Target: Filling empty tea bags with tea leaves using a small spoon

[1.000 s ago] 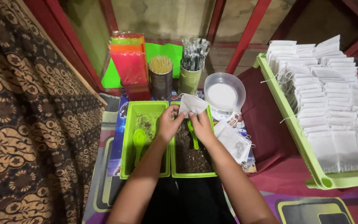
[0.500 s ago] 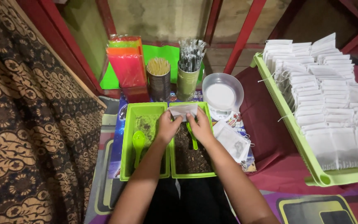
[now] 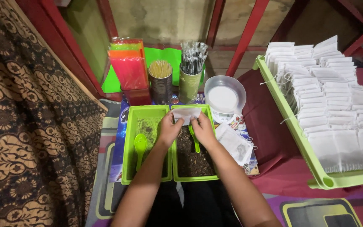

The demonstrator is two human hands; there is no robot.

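Nearest the viewer, two bare forearms reach forward over a pair of green trays. The right-hand tray (image 3: pixel 175 168) holds dark, crumbly loose material and a green scoop (image 3: pixel 194 141) with its handle running away from the viewer; the left-hand tray (image 3: pixel 127 168) carries only a thin residue and a second green spoon (image 3: pixel 140 145). Above the far end of the right-hand tray, the left hand (image 3: pixel 169 128) and right hand (image 3: pixel 202 128) hold a small white sachet (image 3: pixel 185 114), fingers pinched on its lower corners. The sachet lies with its long axis left to right, broad face toward the camera; whether it is filled cannot be told. A few flat sachets (image 3: pixel 234 143) wait just right of the trays, while the large green tray (image 3: pixel 290 126) further right is packed with rows of white sachets, suggesting the work is well advanced. Beyond stand a clear bowl (image 3: pixel 224 94) and two tins (image 3: pixel 161 86).
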